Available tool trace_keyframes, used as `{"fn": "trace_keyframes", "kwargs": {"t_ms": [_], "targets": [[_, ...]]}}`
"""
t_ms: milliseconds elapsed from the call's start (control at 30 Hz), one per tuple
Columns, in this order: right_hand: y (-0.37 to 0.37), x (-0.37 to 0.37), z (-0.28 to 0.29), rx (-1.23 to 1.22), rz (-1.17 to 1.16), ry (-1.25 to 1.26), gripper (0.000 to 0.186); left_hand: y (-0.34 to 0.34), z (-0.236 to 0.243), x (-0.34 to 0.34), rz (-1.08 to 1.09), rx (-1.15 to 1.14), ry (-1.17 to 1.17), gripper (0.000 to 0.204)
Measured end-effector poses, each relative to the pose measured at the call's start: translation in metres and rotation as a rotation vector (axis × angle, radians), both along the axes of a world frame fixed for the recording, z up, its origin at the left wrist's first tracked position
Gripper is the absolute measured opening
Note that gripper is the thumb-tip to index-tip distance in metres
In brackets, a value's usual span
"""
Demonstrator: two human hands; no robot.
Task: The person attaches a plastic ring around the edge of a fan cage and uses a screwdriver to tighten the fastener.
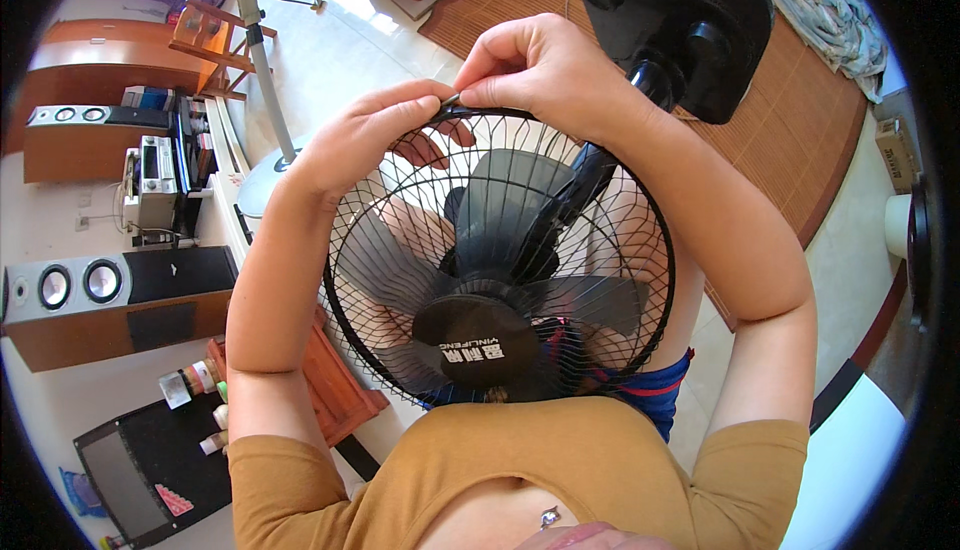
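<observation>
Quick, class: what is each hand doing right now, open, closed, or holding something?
Left hand: closed, gripping the fan guard rim at the top.
Right hand: closed, pinching the same rim beside it.

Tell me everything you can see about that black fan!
The fan is black, with a round wire cage, dark blades inside and a round cap at the centre. It lies tipped back on the person's lap, its stand and base pointing away. The left hand and right hand pinch the cage's top rim.

One fan [500,280], two hands [455,110], two speakers [110,300], one mat [800,120].
</observation>
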State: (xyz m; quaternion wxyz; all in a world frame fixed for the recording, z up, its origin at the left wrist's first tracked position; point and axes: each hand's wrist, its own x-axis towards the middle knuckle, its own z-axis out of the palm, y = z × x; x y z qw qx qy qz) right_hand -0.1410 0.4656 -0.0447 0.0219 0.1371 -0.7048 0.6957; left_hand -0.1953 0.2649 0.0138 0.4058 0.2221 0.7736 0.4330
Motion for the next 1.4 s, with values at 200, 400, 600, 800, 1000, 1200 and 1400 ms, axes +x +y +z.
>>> {"fn": "trace_keyframes", "kwargs": {"t_ms": [200, 400, 600, 800, 1000, 1200, 1400], "targets": [[0.001, 0.002, 0.007, 0.093, -0.005, 0.006, 0.010, 0.002, 0.002, 0.000, 0.061, 0.035, -0.068, 0.031], [0.005, -0.001, 0.009, 0.076, 0.081, -0.081, 0.010, -0.002, -0.002, -0.001, -0.050, -0.009, 0.011, 0.034], [0.008, -0.015, 0.006, 0.089, 0.160, -0.014, 0.009, -0.002, -0.003, -0.003, -0.045, 0.012, -0.012, 0.034], [0.010, -0.015, 0.019, 0.309, 0.209, 0.118, 0.006, -0.003, 0.000, -0.002, -0.036, -0.003, -0.007, 0.035], [0.008, -0.015, 0.011, 0.330, 0.106, 0.213, 0.006, -0.002, -0.002, -0.004, -0.072, 0.006, 0.018, 0.034], [0.005, -0.014, 0.013, 0.338, 0.097, 0.156, 0.009, -0.006, -0.005, -0.004, -0.036, 0.005, 0.005, 0.036], [0.005, -0.013, 0.002, 0.219, 0.098, 0.020, 0.013, -0.004, -0.003, -0.005, -0.067, 0.015, 0.028, 0.036]]}}
